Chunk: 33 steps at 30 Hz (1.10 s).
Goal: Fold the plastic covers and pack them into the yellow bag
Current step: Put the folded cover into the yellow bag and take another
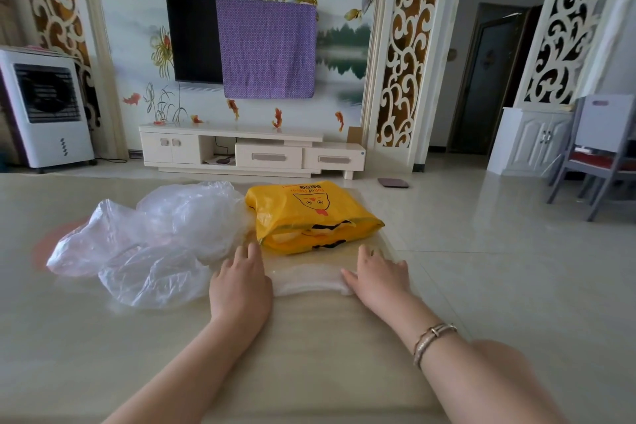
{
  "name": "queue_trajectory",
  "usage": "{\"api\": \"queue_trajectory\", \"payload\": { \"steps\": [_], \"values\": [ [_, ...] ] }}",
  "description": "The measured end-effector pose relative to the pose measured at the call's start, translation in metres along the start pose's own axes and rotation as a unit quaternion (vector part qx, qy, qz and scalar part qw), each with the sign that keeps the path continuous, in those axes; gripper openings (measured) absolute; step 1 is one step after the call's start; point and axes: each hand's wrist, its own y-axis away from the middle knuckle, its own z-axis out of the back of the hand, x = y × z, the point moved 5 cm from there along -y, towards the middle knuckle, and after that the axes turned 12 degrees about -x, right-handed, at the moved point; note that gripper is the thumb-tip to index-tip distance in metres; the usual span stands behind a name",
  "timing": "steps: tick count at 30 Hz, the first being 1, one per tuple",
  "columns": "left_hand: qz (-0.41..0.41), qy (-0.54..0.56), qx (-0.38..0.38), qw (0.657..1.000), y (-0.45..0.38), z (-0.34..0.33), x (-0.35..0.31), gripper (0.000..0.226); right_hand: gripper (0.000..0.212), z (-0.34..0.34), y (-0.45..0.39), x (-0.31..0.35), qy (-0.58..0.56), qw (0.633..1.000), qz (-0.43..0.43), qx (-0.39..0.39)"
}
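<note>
Clear folded cover (pixel 309 280) between hands | left hand (pixel 241 286), right hand (pixel 378 275) flat, pressing its ends

wall television (pixel 192 38) half draped with purple cloth (pixel 266 50), white cabinet (pixel 241 150), air cooler (pixel 44 107)

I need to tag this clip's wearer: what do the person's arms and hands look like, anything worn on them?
Both forearms are bare, with no sleeves in view and no gloves. The left hand shows no rings or watch. Behind the right hand, the wrist carries a slim metallic bracelet, rose-gold in tone, wrapped as a double band. Nail colour is too small to tell.
</note>
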Motion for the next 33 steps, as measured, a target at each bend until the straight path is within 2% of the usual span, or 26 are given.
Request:
{"api": "queue_trajectory", "payload": {
  "steps": [3, 5, 6, 8, 9, 11, 14, 16, 18, 20, 22, 24, 25, 26, 28, 29, 30, 31, 33],
  "values": [
    [-0.015, 0.078, -0.086, 0.993, -0.003, 0.012, -0.003, 0.035, 0.043, -0.001, -0.002, 0.000, -0.031, 0.999, 0.002, 0.025],
    [-0.020, 0.181, -0.106, 0.978, -0.010, 0.021, -0.010, 0.030, 0.024, 0.000, -0.002, 0.000, -0.132, 0.991, -0.009, 0.029],
    [-0.041, 0.226, -0.095, 0.969, -0.014, 0.023, -0.016, 0.027, 0.021, 0.001, -0.001, -0.001, -0.200, 0.979, -0.019, 0.032],
    [-0.112, 0.266, -0.028, 0.957, -0.015, 0.021, -0.034, 0.030, 0.026, 0.007, -0.001, -0.002, -0.324, 0.945, -0.036, 0.039],
    [-0.144, 0.266, 0.023, 0.953, -0.013, 0.018, -0.043, 0.039, 0.029, 0.013, -0.001, 0.000, -0.379, 0.924, -0.036, 0.047],
    [-0.156, 0.268, 0.125, 0.942, -0.005, 0.013, -0.055, 0.061, 0.032, 0.027, 0.003, 0.004, -0.490, 0.867, -0.026, 0.085],
    [-0.097, 0.366, 0.215, 0.900, 0.002, 0.011, -0.062, 0.079, 0.031, 0.047, 0.014, 0.008, -0.615, 0.765, 0.002, 0.191],
    [-0.039, 0.427, 0.260, 0.865, 0.004, 0.011, -0.062, 0.093, 0.030, 0.057, 0.021, 0.007, -0.636, 0.732, 0.025, 0.244],
    [-0.002, 0.435, 0.309, 0.846, 0.010, 0.011, -0.059, 0.082, 0.029, 0.061, 0.022, 0.004, -0.645, 0.718, 0.033, 0.261],
    [0.013, 0.473, 0.349, 0.809, 0.018, 0.013, -0.058, 0.055, 0.025, 0.060, 0.018, 0.000, -0.656, 0.709, 0.016, 0.256],
    [0.035, 0.527, 0.358, 0.770, 0.023, 0.014, -0.056, 0.039, 0.025, 0.054, 0.012, -0.006, -0.652, 0.716, -0.015, 0.248],
    [0.070, 0.544, 0.329, 0.769, 0.023, 0.012, -0.049, 0.028, 0.025, 0.046, 0.008, -0.009, -0.638, 0.731, -0.063, 0.232],
    [0.094, 0.543, 0.307, 0.776, 0.021, 0.010, -0.046, 0.025, 0.022, 0.043, 0.006, -0.009, -0.647, 0.727, -0.095, 0.208],
    [0.121, 0.542, 0.284, 0.782, 0.020, 0.007, -0.043, 0.026, 0.017, 0.040, 0.004, -0.010, -0.673, 0.709, -0.135, 0.161],
    [0.173, 0.537, 0.230, 0.793, 0.016, 0.002, -0.036, 0.026, 0.007, 0.039, 0.000, -0.017, -0.726, 0.658, -0.200, 0.006],
    [0.197, 0.536, 0.205, 0.795, 0.015, -0.002, -0.033, 0.026, 0.010, 0.041, 0.001, -0.021, -0.721, 0.661, -0.191, -0.082],
    [0.221, 0.539, 0.184, 0.792, 0.014, -0.006, -0.029, 0.025, 0.016, 0.043, 0.003, -0.022, -0.690, 0.693, -0.147, -0.149],
    [0.243, 0.546, 0.165, 0.785, 0.013, -0.011, -0.026, 0.025, 0.023, 0.044, 0.006, -0.019, -0.637, 0.744, -0.077, -0.189],
    [0.265, 0.549, 0.131, 0.782, 0.012, -0.019, -0.021, 0.028, 0.040, 0.042, 0.018, -0.004, -0.491, 0.844, 0.086, -0.199]
  ]
}}
